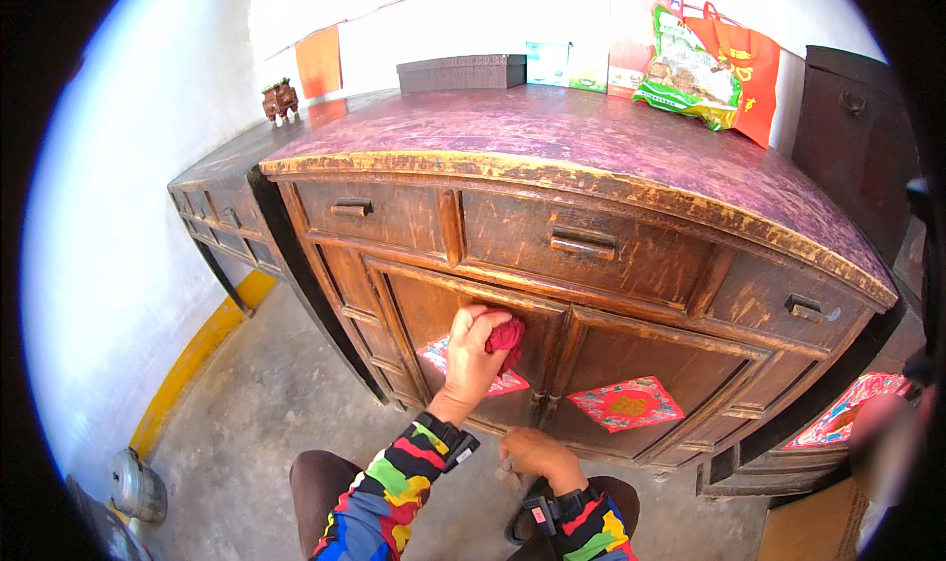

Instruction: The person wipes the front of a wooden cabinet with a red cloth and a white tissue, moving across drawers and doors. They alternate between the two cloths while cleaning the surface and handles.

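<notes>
My left hand (475, 354) presses a crumpled dark red cloth (507, 339) against the left door (436, 306) of a worn wooden cabinet. Behind that hand, a red patterned paper diamond (510, 384) on the door is partly hidden. Low in front of the cabinet, above my knee, my right hand (533, 454) has its fingers closed on a greyish cloth (508, 472). The right door (665, 354) carries another red paper diamond (627, 404). Both doors are closed, and three drawers with wooden handles (583, 243) run above them.
On the purple cabinet top (517, 125) stand a dark box (462, 73), a green-and-white food packet (691, 73) and a red bag (761, 81). A small carved ornament (281, 101) is on the side table at left. A metal pot (138, 487) sits on the floor, and a cardboard piece (813, 520) lies lower right.
</notes>
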The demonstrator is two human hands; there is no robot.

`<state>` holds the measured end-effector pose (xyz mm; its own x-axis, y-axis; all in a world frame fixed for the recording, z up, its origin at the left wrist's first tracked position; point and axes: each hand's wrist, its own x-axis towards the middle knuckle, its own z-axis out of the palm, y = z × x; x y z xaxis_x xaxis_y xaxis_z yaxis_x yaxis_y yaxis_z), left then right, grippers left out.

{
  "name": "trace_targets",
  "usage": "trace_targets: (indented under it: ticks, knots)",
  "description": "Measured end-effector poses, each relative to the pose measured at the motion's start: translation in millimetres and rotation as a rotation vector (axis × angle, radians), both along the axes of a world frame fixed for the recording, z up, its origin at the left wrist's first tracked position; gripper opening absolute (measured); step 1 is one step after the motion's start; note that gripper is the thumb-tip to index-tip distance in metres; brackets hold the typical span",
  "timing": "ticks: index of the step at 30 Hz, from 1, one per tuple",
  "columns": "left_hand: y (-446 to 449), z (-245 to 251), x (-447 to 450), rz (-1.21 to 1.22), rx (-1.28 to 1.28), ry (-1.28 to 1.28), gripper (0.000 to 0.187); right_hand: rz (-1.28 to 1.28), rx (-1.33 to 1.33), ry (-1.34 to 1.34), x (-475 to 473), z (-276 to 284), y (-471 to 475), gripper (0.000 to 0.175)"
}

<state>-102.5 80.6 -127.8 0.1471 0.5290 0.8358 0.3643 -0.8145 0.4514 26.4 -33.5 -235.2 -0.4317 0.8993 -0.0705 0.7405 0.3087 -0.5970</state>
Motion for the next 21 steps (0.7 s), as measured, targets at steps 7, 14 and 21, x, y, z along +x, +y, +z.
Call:
trace_targets:
  ticks: [7,14,21]
  knots:
    - [-0.5,-17.8,5.4,0.065,0.087,0.038,0.051,0.003,-0.024,-0.045,-6.3,1.1,0.0,0.022]
    - [-20.1,-67.2,-5.6,-0.116,-0.051,0.509,0.055,-0.042,-0.058,-0.107,-12.4,-5.6,8.2,0.028]
    - [21.0,-17.1,-30.5,0.204,0.036,0.013,0.040,0.006,-0.029,-0.077,-9.4,4.6,7.5,0.026]
